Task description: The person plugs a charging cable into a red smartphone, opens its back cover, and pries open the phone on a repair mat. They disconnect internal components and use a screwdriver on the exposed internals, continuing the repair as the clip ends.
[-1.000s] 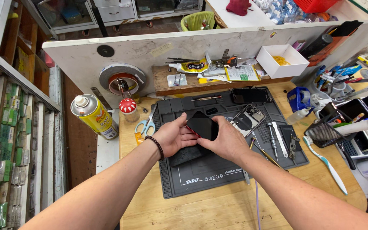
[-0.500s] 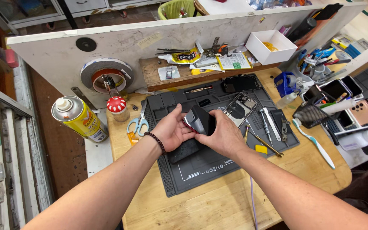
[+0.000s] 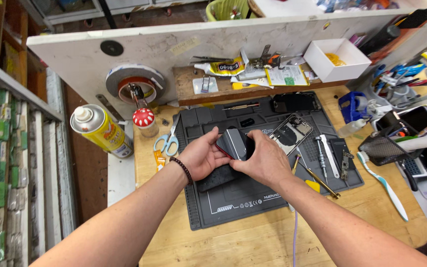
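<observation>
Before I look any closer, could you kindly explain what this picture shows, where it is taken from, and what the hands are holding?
The view comes from a camera on a person's head, looking down at a wooden workbench. There is no machine, just two bare hands. The left hand and right hand together hold a dark phone above a grey work mat. Nearby lie blue scissors, a yellow spray can, a screwdriver, a toothbrush and an opened phone shell.

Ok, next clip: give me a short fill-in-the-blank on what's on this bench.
Both hands, left hand and right hand, hold a dark ____ between them.
The hands are above a dark grey work ____.
The spray can is coloured ____.
The scissors have ____ handles.

Missing words: phone; mat; yellow; blue
</observation>
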Motion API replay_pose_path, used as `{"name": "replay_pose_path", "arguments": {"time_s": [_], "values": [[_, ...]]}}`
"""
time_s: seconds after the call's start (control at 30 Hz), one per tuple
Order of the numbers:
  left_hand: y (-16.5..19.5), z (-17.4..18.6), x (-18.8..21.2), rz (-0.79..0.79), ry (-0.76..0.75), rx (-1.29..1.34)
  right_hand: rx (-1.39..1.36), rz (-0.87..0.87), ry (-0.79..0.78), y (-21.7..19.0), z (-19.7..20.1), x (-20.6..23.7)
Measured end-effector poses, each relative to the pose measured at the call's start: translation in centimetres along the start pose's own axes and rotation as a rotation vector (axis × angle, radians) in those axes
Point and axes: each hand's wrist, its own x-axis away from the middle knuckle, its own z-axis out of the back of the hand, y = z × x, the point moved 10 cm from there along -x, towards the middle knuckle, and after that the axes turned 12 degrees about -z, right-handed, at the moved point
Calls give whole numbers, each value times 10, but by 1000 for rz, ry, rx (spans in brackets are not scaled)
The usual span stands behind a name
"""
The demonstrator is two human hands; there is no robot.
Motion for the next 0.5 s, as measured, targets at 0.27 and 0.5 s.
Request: {"name": "replay_pose_path", "arguments": {"time_s": [0.27,0.5], "values": [[18,-25,19,-46,-78,26,-420,-101,-186,21,-3,-36],[0,-57,13,19,-238,10,-621,-363,-188,43,-10,-30]]}}
